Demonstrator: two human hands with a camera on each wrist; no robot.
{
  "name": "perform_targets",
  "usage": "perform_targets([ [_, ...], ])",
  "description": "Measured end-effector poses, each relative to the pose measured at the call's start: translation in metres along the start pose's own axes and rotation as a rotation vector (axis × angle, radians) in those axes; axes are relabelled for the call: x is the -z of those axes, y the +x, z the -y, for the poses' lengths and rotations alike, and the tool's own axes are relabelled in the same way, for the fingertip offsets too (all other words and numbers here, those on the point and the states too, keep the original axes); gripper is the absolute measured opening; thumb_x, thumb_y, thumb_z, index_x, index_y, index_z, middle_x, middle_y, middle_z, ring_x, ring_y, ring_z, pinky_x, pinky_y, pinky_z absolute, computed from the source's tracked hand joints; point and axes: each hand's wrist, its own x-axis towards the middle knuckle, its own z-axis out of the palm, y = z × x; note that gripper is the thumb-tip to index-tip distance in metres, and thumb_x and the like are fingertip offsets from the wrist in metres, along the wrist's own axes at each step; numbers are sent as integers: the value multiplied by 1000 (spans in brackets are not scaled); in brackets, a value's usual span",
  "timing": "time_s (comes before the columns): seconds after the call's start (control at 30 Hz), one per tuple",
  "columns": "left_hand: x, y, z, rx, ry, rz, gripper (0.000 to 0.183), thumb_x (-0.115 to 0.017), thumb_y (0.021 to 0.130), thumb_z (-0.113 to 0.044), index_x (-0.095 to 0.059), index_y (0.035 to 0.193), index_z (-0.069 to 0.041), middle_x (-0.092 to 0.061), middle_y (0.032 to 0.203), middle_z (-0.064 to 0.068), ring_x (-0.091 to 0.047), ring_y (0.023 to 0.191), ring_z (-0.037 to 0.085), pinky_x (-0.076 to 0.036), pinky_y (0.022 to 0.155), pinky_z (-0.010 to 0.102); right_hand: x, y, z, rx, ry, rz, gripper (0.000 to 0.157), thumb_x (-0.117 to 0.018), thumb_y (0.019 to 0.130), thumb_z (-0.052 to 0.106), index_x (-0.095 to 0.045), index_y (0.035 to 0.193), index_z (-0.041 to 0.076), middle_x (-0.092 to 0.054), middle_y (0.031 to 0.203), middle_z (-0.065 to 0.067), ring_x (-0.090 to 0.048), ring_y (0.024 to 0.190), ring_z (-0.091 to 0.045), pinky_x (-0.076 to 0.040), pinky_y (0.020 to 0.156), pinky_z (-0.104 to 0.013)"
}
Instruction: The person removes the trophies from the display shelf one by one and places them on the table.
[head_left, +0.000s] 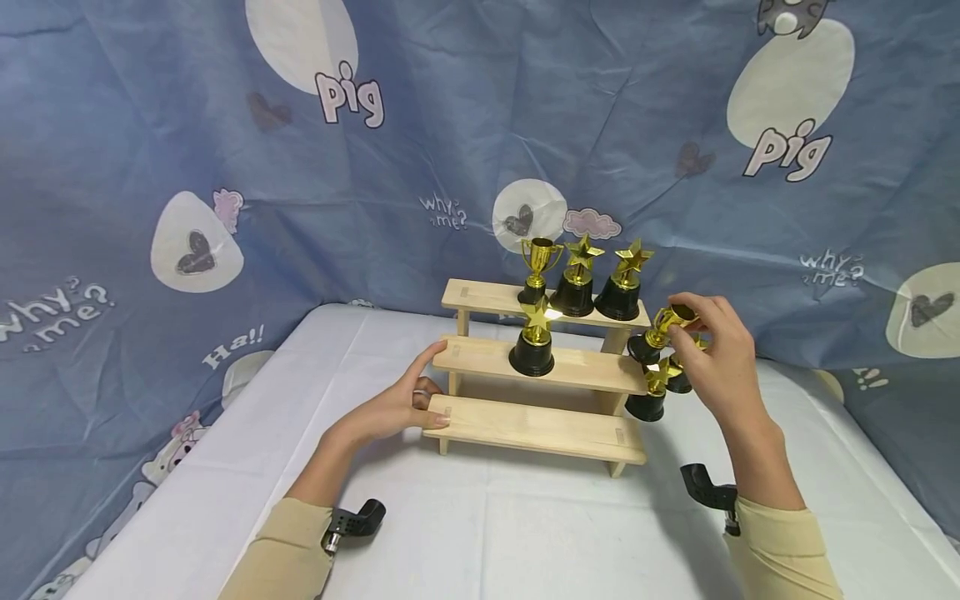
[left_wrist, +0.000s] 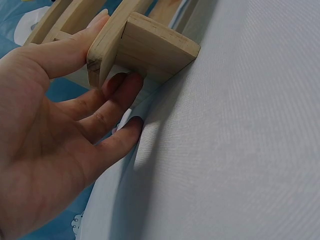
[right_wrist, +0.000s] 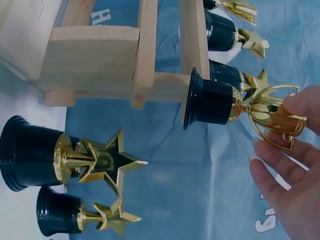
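A pale wooden three-step display stand (head_left: 532, 425) stands on the white table. My left hand (head_left: 393, 408) grips its left end, the thumb on the lowest step; in the left wrist view its fingers (left_wrist: 107, 112) lie beside the stand's leg. My right hand (head_left: 716, 350) pinches a gold trophy cup (right_wrist: 272, 115) by its bowl, with the black base hanging in the air just right of the stand. On the top step are another trophy cup (head_left: 538, 258) and two star trophies (head_left: 576, 287). A single star trophy (head_left: 532, 350) stands on the middle step.
Two more star trophies (right_wrist: 35, 155) stand on the table right of the stand, below my right hand. A blue patterned cloth (head_left: 420, 125) hangs behind the white table (head_left: 540, 533). Each wrist carries a black camera mount (head_left: 358, 521).
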Motion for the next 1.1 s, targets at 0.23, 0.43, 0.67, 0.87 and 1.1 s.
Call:
perform_targets([
  [0.23,0,1,1,7,-6,-3,113,-80,83,-13,-1,153,-55,-56,112,18,-57,89,21,-48,84,36,8,2,-7,-41,-46,-15,35,-58,95,5,-65,128,13,-59,111,-10,-55,94,-21,-37,79,-25],
  [0.43,0,0,0,13,-9,-3,112,-81,83,-14,-2,150,-59,-56,112,17,-57,90,22,-48,85,37,17,2,-17,-100,-77,-31,36,-58,95,7,-65,130,16,-59,113,-6,-48,96,-12,-36,78,-22],
  [0.67,0,-1,-2,4,6,-8,112,-80,84,-15,-2,151,-58,-53,108,14,-47,84,19,-44,79,35,24,3,-27,-158,-103,-9,36,-55,97,12,-63,132,15,-57,116,-6,-48,100,-16,-36,85,-33],
  [0.87,1,-2,0,4,13,-7,111,-79,84,-15,-1,152,-55,-53,110,16,-47,83,19,-44,79,35,24,5,-37,-199,-133,11,37,-55,95,7,-62,132,10,-57,119,-14,-51,105,-30,-37,88,-43],
  [1.1,0,-1,0,8,16,-8,111,-79,85,-16,-1,152,-56,-54,111,16,-49,85,19,-45,80,35,25,2,-49,-225,-167,43,37,-55,95,4,-62,131,8,-56,118,-20,-53,104,-38,-40,91,-53],
])
